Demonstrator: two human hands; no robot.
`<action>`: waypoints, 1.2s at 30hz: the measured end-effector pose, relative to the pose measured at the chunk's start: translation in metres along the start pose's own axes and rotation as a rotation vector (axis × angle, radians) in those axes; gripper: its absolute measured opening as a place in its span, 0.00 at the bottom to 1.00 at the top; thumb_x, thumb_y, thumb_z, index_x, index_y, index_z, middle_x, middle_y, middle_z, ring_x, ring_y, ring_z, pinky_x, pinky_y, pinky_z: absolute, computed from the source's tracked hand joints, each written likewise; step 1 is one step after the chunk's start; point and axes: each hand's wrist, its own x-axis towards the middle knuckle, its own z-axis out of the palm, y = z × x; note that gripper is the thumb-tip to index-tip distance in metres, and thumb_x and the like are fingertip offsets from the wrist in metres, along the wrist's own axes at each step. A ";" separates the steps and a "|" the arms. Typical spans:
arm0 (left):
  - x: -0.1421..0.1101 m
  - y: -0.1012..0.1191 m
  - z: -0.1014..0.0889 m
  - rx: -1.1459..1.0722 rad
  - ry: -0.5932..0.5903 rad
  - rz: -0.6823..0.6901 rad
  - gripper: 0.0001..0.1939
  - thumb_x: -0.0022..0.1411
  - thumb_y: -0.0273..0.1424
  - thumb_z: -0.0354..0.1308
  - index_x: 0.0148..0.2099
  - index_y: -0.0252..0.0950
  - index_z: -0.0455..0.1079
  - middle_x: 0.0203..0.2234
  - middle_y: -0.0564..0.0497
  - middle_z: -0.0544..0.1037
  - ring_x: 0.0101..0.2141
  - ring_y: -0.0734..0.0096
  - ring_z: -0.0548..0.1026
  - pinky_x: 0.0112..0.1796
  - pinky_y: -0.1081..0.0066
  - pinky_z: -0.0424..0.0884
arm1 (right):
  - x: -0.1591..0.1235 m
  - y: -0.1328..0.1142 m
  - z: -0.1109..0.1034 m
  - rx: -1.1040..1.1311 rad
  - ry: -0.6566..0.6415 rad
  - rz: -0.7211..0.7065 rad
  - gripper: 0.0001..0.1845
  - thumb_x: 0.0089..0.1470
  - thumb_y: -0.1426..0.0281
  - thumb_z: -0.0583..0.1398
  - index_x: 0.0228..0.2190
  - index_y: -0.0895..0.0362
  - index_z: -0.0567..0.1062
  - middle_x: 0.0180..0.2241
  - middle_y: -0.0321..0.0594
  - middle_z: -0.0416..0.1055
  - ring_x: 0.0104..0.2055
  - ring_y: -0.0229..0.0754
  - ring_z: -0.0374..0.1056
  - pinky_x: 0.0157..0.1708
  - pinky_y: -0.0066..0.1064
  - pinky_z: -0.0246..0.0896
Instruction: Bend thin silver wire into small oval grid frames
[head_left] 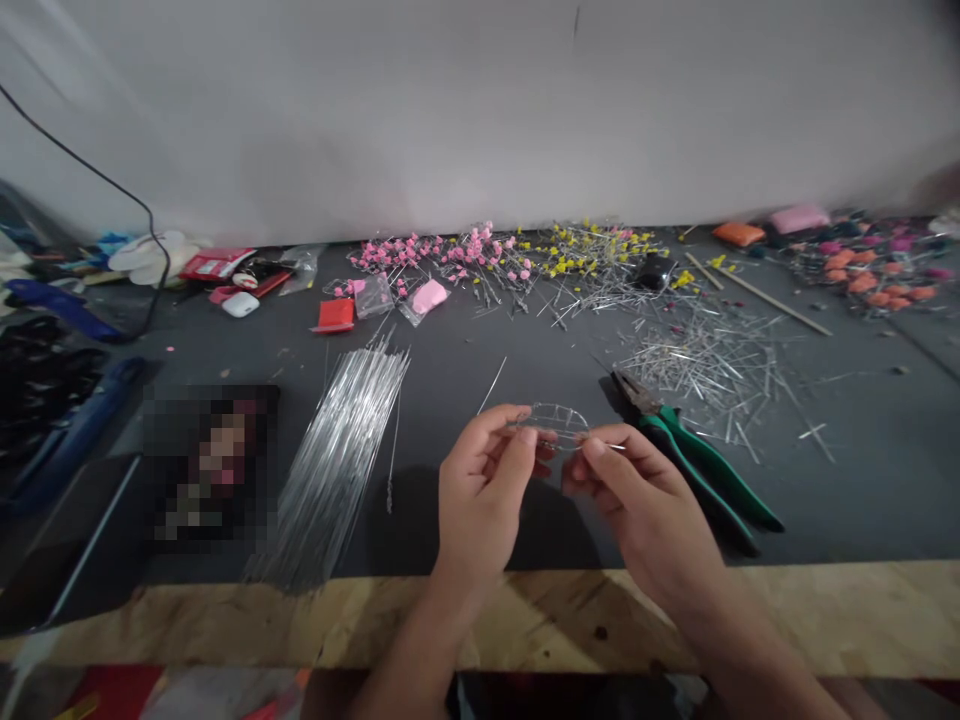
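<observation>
Both hands are up over the front part of the dark bench (pixel 570 535), working on a little wire frame (pixel 559 408) that sits in the air between them. The left hand (pixel 484 490) has its thumb and index finger pinched together on the frame's left end, with the other fingers curled in loosely behind. The right hand (pixel 637 495) is doing pretty much the same at the right end, thumb pressed against the index finger, the rest of the fingers bent underneath. So neither one is open, both are gripping the frame in a light pinch. A short bit of wire (pixel 616 447) pokes out past the right thumb. The fingertips of the two hands are close together, but I can't tell if they touch under there.

Just beside the right hand are the green-handled pliers (pixel 694 460), lying flat with the jaws pointing away from the person. Over past the left hand there's a big bundle of straight wires (pixel 337 450), and a single twisted wire (pixel 391 465) lies between that bundle and the hand. Loose wire pieces (pixel 697 365) are scattered beyond the pliers.
</observation>
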 end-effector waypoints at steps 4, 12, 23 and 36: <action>0.001 0.000 -0.001 0.199 -0.024 0.081 0.06 0.60 0.32 0.60 0.40 0.40 0.75 0.35 0.51 0.81 0.33 0.71 0.77 0.35 0.72 0.74 | 0.001 -0.005 -0.002 0.116 -0.004 0.047 0.08 0.55 0.62 0.62 0.30 0.53 0.76 0.25 0.34 0.74 0.27 0.36 0.70 0.29 0.29 0.67; 0.004 -0.003 -0.001 0.251 -0.065 0.078 0.07 0.60 0.30 0.59 0.39 0.41 0.77 0.35 0.50 0.81 0.32 0.69 0.78 0.35 0.70 0.73 | 0.004 -0.009 -0.022 0.018 -0.042 0.021 0.06 0.53 0.67 0.62 0.34 0.54 0.77 0.31 0.38 0.78 0.34 0.42 0.74 0.35 0.35 0.68; 0.002 -0.010 0.006 -0.012 -0.134 -0.070 0.07 0.56 0.28 0.62 0.39 0.36 0.74 0.34 0.49 0.80 0.32 0.71 0.78 0.32 0.71 0.75 | 0.003 -0.008 -0.030 -0.131 -0.020 -0.089 0.06 0.53 0.65 0.63 0.32 0.54 0.76 0.28 0.35 0.75 0.30 0.38 0.71 0.35 0.33 0.69; 0.006 -0.005 -0.003 -0.047 -0.192 -0.109 0.09 0.56 0.29 0.63 0.42 0.36 0.77 0.35 0.47 0.81 0.33 0.70 0.78 0.33 0.70 0.76 | 0.007 -0.007 -0.029 -0.114 -0.038 -0.065 0.08 0.52 0.64 0.64 0.34 0.53 0.80 0.30 0.36 0.78 0.29 0.37 0.70 0.35 0.33 0.67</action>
